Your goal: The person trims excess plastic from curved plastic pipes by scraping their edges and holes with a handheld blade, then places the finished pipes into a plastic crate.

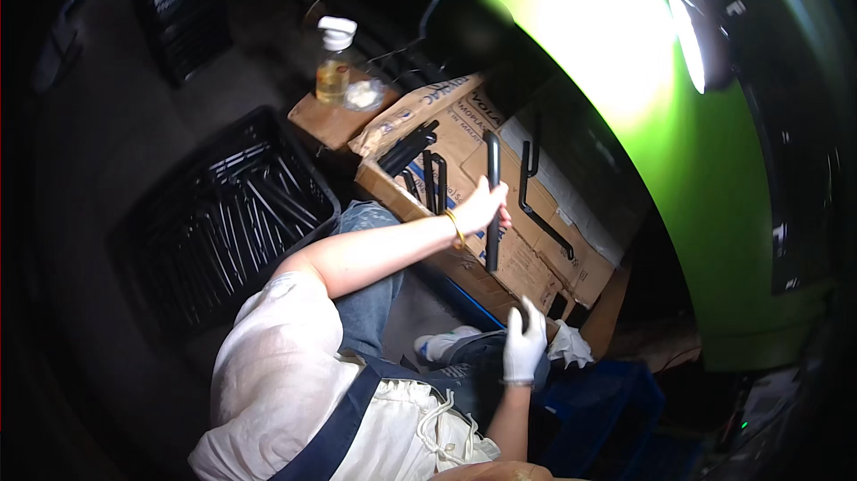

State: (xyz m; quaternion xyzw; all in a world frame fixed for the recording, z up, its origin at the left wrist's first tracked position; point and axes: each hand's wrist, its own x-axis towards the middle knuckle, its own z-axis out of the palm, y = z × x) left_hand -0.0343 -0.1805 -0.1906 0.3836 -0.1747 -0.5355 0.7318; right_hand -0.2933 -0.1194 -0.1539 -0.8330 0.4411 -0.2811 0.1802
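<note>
The bare fingers of the left hand [480,206] are clamped around a black metal bar [492,200], a little below its middle; a yellow band is worn at the wrist. The bar is held upright in the picture, over the flattened cardboard [536,253], with its long axis running from far to near. Its rounded far end points away from the person, and the near end hangs free below the fist.

The right hand [523,344] is covered by a white glove and is seen lower, near the knee. Its fingers are curled together and seem to rest on the near edge of the cardboard; whether something small is pinched there cannot be told.

The bar is judged to be stiff and rather heavy for its thickness, with a smooth painted surface that may slip in a bare palm. A hold near the middle, as now, should keep it balanced.

Further out, more black bars [427,164] and one hooked rod [534,200] are laid on the cardboard. A black crate [234,213] filled with similar rods stands at the left. At the far side a bottle of yellowish liquid [334,66] is placed on a small board, and a bright green curved panel [714,169] with a lamp [689,39] fills the right.
</note>
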